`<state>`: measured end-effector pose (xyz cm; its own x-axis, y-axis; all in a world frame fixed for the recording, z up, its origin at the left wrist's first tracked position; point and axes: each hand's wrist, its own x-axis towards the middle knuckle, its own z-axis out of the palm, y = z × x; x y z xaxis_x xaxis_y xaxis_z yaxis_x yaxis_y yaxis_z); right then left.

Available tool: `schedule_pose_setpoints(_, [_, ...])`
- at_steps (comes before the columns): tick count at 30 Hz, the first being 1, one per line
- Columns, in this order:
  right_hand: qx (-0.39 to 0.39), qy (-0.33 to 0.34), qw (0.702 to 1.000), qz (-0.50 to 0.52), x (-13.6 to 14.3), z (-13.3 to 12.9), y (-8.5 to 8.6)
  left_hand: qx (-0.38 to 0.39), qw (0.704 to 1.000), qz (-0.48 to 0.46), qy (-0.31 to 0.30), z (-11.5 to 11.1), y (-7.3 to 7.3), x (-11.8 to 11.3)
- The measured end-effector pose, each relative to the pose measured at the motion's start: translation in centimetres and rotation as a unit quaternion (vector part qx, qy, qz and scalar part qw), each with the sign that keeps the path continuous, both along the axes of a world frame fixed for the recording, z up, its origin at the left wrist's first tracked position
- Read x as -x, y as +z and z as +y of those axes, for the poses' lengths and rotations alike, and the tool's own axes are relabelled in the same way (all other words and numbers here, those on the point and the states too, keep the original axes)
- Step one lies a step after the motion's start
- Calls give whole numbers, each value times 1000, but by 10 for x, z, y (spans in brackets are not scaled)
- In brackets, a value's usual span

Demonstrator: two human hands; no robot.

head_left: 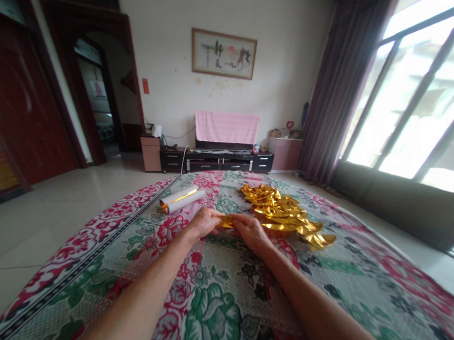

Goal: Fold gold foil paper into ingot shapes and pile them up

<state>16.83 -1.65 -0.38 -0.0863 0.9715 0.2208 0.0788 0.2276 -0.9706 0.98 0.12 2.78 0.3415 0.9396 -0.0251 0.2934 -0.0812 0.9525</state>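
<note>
Between my two hands is a small piece of gold foil paper (pixel 226 222), partly hidden by the fingers. My left hand (pixel 206 221) pinches its left end, and my right hand (pixel 249 229) grips the right end. Both hands hover at or just above the flowered cloth; I cannot tell whether they touch it. Just past my right hand lies a pile of folded gold foil pieces (pixel 281 207), pointed and boat-like in shape. Beyond my left hand rests a loosely rolled stack of paper (pixel 182 199), white outside with gold showing inside.
A red, green and white flowered tablecloth (pixel 213 319) covers the round table. Past its far edge stands a low black TV cabinet (pixel 221 161), with a pink cloth (pixel 227 126) over the television. A purple curtain (pixel 333 81) hangs by the window at right.
</note>
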Motion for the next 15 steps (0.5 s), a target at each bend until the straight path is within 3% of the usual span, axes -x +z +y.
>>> schedule_pose_setpoints(3, [25,-8,999,29,1,-4,6,54,998,-22,-34,-2,4,6])
schedule_pose_setpoints(6, [45,-23,996,69,1,-8,11,71,997,-31,-20,-2,6,9])
schedule_pose_setpoints(15, [5,-66,996,59,3,-9,9,39,999,-15,11,1,3,11])
